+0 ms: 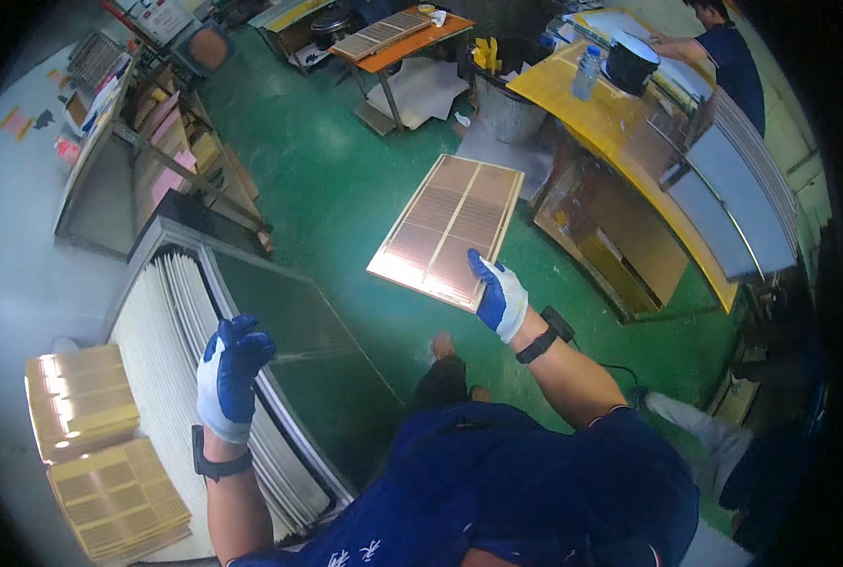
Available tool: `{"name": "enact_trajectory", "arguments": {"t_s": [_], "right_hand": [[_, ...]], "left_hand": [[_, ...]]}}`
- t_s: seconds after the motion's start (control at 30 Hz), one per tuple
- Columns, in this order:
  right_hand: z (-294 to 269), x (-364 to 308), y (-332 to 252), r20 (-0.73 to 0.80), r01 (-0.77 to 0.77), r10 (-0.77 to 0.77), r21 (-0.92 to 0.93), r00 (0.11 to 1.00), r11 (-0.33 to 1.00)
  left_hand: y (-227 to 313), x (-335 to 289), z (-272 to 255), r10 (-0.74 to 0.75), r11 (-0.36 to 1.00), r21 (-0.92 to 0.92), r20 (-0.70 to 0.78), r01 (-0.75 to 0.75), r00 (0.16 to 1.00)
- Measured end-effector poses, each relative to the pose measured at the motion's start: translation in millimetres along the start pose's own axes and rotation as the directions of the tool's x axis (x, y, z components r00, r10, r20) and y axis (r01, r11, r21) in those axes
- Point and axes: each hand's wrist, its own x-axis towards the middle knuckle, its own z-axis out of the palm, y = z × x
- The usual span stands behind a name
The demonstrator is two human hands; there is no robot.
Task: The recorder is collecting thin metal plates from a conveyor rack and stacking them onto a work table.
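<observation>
- While the right hand (pixel 500 300) pinches one corner of a copper-coloured board (pixel 447 230), the board hangs in the air over the green floor (pixel 336 180), tilted.
- The left hand (pixel 230 375) is spread wide with nothing in it, just above a rack of thin white sheets (pixel 162 340).
- I think the board is only part way: it is lifted up but not set down anywhere yet.
- Two piles of yellow boards (pixel 100 454) sit at the left, near the rack.
- Another person (pixel 724 47) works at a yellow tabletop (pixel 601 113) far off.

Green floor (pixel 327 189) (shop-wide) bears orange table (pixel 412 42), yellow bench (pixel 610 113), rack (pixel 280 340).
</observation>
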Motion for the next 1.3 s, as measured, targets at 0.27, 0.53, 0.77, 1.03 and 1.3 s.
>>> {"name": "enact_trajectory", "arguments": {"t_s": [0.27, 0.53, 0.77, 1.03, 1.3], "right_hand": [[11.7, 173.0, -52.9, 0.044, 0.057, -0.048, -0.218, 0.998, 0.974], [87.3, 323.0, -133.1, -0.017, 0.044, -0.046, -0.061, 0.999, 0.997], [43.4, 527.5, -191.4, -0.114, 0.15, -0.176, -0.206, 0.978, 0.967], [98.8, 688.8, -250.1, -0.211, 0.105, -0.1, 0.01, 0.972, 0.994], [109.9, 823.8, -239.1, -0.4, 0.138, -0.144, -0.044, 0.905, 0.989]], "left_hand": [[-44.9, 224.0, 57.4, -0.153, 0.859, -0.473, 0.131, 0.198, 0.979], [-112.2, 482.2, 155.5, -0.293, 0.775, -0.467, 0.333, 0.427, 0.896], [-136.8, 728.1, 219.1, -0.391, 0.716, -0.457, 0.365, 0.529, 0.845], [-177.4, 985.7, 259.5, -0.603, 0.611, -0.339, 0.385, 0.715, 0.698], [-233.9, 1248.9, 330.3, -0.664, 0.638, -0.324, 0.227, 0.698, 0.712]]}}
